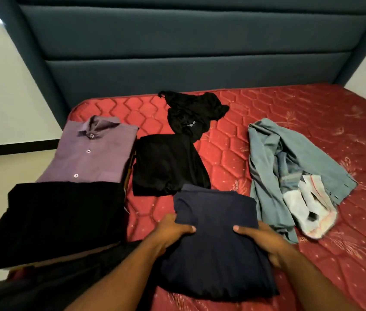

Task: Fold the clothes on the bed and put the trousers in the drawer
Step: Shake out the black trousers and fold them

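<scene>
While both hands are gripping it, a folded navy garment [218, 239] is sitting near the front edge of the bed [312, 122], on a red quilted mattress. The left hand [173, 230] is clasping its left side, thumb on top and fingers tucked beneath; the right hand [260, 239] is mirroring that on the right side. Whether this piece is trousers or a top is not clear from the fold.

Just behind it, a folded black garment [168, 164] is lying flat, and behind that a black crumpled piece [193, 111] is waiting unfolded. To the right, touching the navy bundle's edge, grey-blue trousers [276, 167] are lying rumpled with pale pocket linings showing. To the left, a folded purple shirt [92, 151] is resting partly under another folded black item [58, 221]. A dark padded headboard [177, 52] is rising behind the mattress. No drawer is showing.

To finish this step well, both hands are best kept level so the layers are not sliding apart, with the bundle going down square and clear of the rumpled trousers.
</scene>
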`<state>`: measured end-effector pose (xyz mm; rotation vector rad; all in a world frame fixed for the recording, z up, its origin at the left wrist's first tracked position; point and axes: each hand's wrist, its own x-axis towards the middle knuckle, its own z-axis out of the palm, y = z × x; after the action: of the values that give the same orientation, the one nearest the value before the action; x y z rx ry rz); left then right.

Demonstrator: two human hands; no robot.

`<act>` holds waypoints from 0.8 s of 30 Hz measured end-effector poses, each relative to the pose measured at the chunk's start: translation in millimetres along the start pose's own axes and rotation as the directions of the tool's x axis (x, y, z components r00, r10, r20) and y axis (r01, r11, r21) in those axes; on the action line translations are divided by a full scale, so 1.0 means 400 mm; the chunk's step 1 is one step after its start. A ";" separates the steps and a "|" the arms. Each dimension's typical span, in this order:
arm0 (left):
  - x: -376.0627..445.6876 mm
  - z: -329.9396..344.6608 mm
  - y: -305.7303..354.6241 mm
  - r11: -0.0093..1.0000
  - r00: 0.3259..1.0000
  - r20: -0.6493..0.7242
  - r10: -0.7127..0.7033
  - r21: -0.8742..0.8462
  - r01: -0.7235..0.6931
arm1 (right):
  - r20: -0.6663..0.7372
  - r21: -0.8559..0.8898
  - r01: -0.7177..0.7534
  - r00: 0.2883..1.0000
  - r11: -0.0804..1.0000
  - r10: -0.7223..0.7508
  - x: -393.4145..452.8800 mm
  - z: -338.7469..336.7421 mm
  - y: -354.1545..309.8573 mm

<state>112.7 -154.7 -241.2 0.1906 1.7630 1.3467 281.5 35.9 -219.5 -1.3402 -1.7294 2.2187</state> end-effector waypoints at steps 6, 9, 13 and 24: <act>-0.071 -0.069 0.130 0.931 0.980 0.000 0.200 -0.313 -0.190 | 0.101 0.026 0.227 0.968 0.973 -0.229 -0.012 0.061 -0.141; -0.030 -0.161 0.256 0.912 0.945 -0.118 0.305 -0.248 -0.326 | 0.181 0.011 0.366 0.914 0.930 -0.362 0.042 0.131 -0.289; 0.107 -0.301 0.392 0.926 0.913 -0.240 0.330 -0.106 -0.363 | 0.165 0.010 0.374 0.914 0.927 -0.370 0.219 0.235 -0.457; 0.310 -0.191 0.155 0.051 0.869 -0.190 0.456 0.981 0.187 | -0.138 -0.685 0.326 0.820 0.651 -0.556 0.349 0.124 -0.151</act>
<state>-38.8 -110.8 -255.2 0.9105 2.9404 -0.1568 135.0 89.6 -254.0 -1.0779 -2.4280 1.0760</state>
